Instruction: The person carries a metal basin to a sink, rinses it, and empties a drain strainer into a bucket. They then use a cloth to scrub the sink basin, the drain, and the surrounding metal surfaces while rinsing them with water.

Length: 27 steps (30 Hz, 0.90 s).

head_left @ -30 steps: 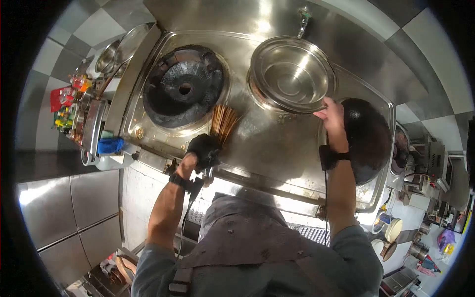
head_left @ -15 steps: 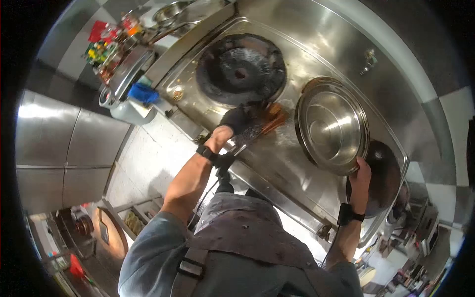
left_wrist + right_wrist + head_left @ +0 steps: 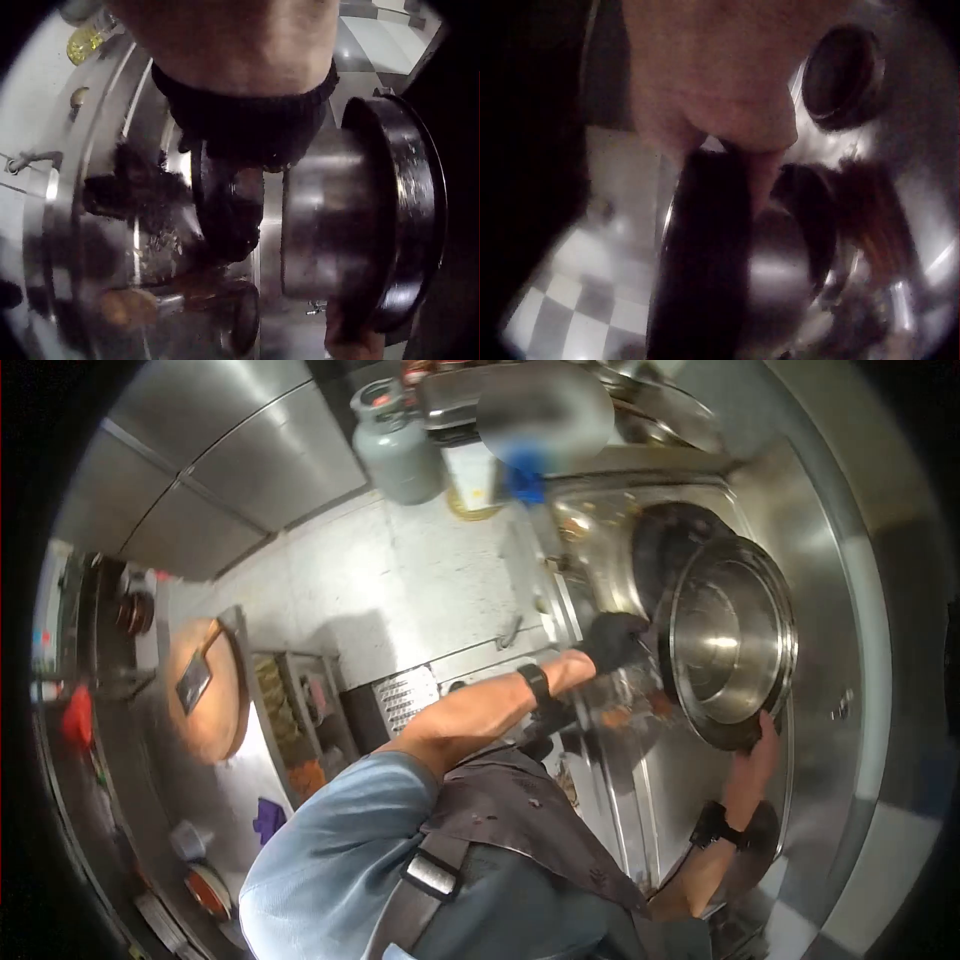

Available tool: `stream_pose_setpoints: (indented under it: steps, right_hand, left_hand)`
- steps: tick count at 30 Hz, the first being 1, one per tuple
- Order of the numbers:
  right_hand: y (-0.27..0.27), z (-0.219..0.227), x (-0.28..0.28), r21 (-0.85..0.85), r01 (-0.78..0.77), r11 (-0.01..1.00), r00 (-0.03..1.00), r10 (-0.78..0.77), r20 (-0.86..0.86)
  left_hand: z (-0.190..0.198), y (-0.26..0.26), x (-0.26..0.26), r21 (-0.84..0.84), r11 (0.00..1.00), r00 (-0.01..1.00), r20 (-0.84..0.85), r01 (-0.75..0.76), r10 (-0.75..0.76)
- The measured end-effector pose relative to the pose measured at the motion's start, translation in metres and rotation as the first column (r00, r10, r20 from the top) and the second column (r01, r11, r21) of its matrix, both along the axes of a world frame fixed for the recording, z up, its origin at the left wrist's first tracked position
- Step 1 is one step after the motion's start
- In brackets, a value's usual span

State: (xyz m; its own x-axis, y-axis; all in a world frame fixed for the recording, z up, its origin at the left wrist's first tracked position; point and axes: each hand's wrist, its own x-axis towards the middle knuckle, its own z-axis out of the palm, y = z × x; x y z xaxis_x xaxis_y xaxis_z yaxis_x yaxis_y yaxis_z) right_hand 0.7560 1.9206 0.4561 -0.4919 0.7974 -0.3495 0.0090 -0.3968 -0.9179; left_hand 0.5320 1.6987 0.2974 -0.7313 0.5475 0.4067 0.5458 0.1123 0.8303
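Bare fingers of my right hand (image 3: 757, 745) grip the near rim of a wide-rimmed steel pot (image 3: 725, 640), thumb and fingers on either side of it in the right wrist view. The pot is tilted, its shiny inside facing up in the head view; the left wrist view shows the side of its body (image 3: 322, 217). Left of the pot is my left hand (image 3: 615, 643) in a black glove, gripping a bamboo brush (image 3: 877, 217). The brush is blurred in the head view and partly hidden by the glove. Behind the pot lies a black burner ring (image 3: 665, 545), partly covered.
A dark wok (image 3: 755, 845) sits on the stove top (image 3: 655, 800) near my right forearm. A grey gas cylinder (image 3: 397, 460) and a blue cloth (image 3: 525, 482) are at the far end. To the left, a cleaver (image 3: 196, 678) lies on a round chopping board (image 3: 215, 710).
My right hand has lifted the pot and carried it left towards the black burner ring. The head view has swung left; my left hand keeps the brush, close beside the pot now.
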Motion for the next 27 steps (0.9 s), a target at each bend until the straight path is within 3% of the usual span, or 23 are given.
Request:
stream_pose_setpoints:
  steps: [2,3,4,6,7,8,9,10,11,13,14,15,17,20,23,25,26,27]
  right_hand:
    - [-0.005,-0.018,-0.044,0.007,-0.057,0.998,0.998,0.057,0.027]
    - [-0.021,-0.008,-0.071,0.015,-0.100,0.995,0.994,0.099,0.049]
    - [-0.038,-0.001,-0.101,0.030,-0.140,0.990,0.989,0.139,0.055]
    - [-0.071,0.002,-0.143,0.329,-0.373,0.868,0.926,0.323,0.197]
    - [-0.086,0.000,-0.179,0.176,-0.317,0.932,0.947,0.301,0.113]
    - [-0.098,-0.001,-0.201,0.013,-0.250,0.968,0.967,0.250,0.049]
    - [-0.106,-0.002,-0.219,-0.005,-0.295,0.955,0.955,0.295,0.024]
    - [-0.117,-0.006,-0.244,-0.025,-0.355,0.934,0.935,0.355,-0.016]
    - [-0.140,0.004,-0.265,-0.031,-0.384,0.923,0.923,0.384,-0.020]
    - [-0.145,-0.010,-0.297,-0.009,-0.453,0.891,0.891,0.453,-0.020]
    - [-0.151,-0.016,-0.318,0.027,-0.503,0.864,0.863,0.503,-0.033]
    - [-0.172,-0.008,-0.336,0.052,-0.521,0.852,0.852,0.523,-0.022]
    - [-0.220,0.009,-0.377,0.069,-0.554,0.830,0.832,0.555,0.003]
    - [-0.246,-0.012,-0.440,0.087,-0.688,0.721,0.721,0.692,-0.034]
    - [-0.314,-0.027,-0.520,0.039,-0.807,0.589,0.590,0.807,0.014]
    - [-0.356,-0.044,-0.580,0.040,-0.901,0.431,0.433,0.900,0.057]
    - [-0.381,-0.053,-0.612,0.059,-0.943,0.328,0.331,0.942,0.056]
    - [-0.416,-0.064,-0.640,0.078,-0.951,0.300,0.291,0.950,-0.113]
  left_hand:
    - [-0.003,-0.043,-0.022,0.200,0.980,0.897,0.431,0.010,-0.097]
    - [-0.027,-0.053,-0.036,0.200,0.978,0.825,0.561,-0.060,-0.064]
    - [-0.050,-0.070,-0.051,0.347,0.935,0.656,0.722,-0.068,-0.220]
    - [-0.062,-0.093,-0.069,0.336,0.930,0.426,0.871,-0.148,-0.246]
    - [-0.063,-0.108,-0.080,0.336,0.929,0.426,0.871,-0.155,-0.244]
    - [-0.059,-0.118,-0.080,0.323,0.939,0.542,0.813,-0.117,-0.212]
    - [-0.056,-0.121,-0.079,0.312,0.947,0.645,0.740,-0.077,-0.192]
    - [-0.061,-0.126,-0.086,0.315,0.945,0.640,0.744,-0.083,-0.192]
    - [-0.065,-0.136,-0.095,0.368,0.927,0.746,0.637,-0.074,-0.194]
    - [-0.077,-0.157,-0.109,0.462,0.876,0.586,0.752,-0.140,-0.303]
    - [-0.073,-0.171,-0.120,0.488,0.842,0.270,0.863,-0.231,-0.426]
    - [-0.075,-0.187,-0.128,0.435,0.892,0.597,0.750,-0.122,-0.283]
    - [-0.079,-0.229,-0.155,0.314,0.947,0.855,0.509,-0.075,-0.101]
    - [-0.094,-0.298,-0.210,0.287,0.921,0.738,0.675,-0.264,0.001]
    - [-0.127,-0.387,-0.272,0.496,0.743,0.623,0.770,-0.449,-0.137]
    - [-0.143,-0.451,-0.312,0.562,0.644,0.645,0.752,-0.519,-0.136]
    - [-0.138,-0.490,-0.329,0.510,0.654,0.653,0.757,-0.559,-0.033]
    - [-0.129,-0.526,-0.339,0.387,0.704,0.671,0.722,-0.595,0.170]
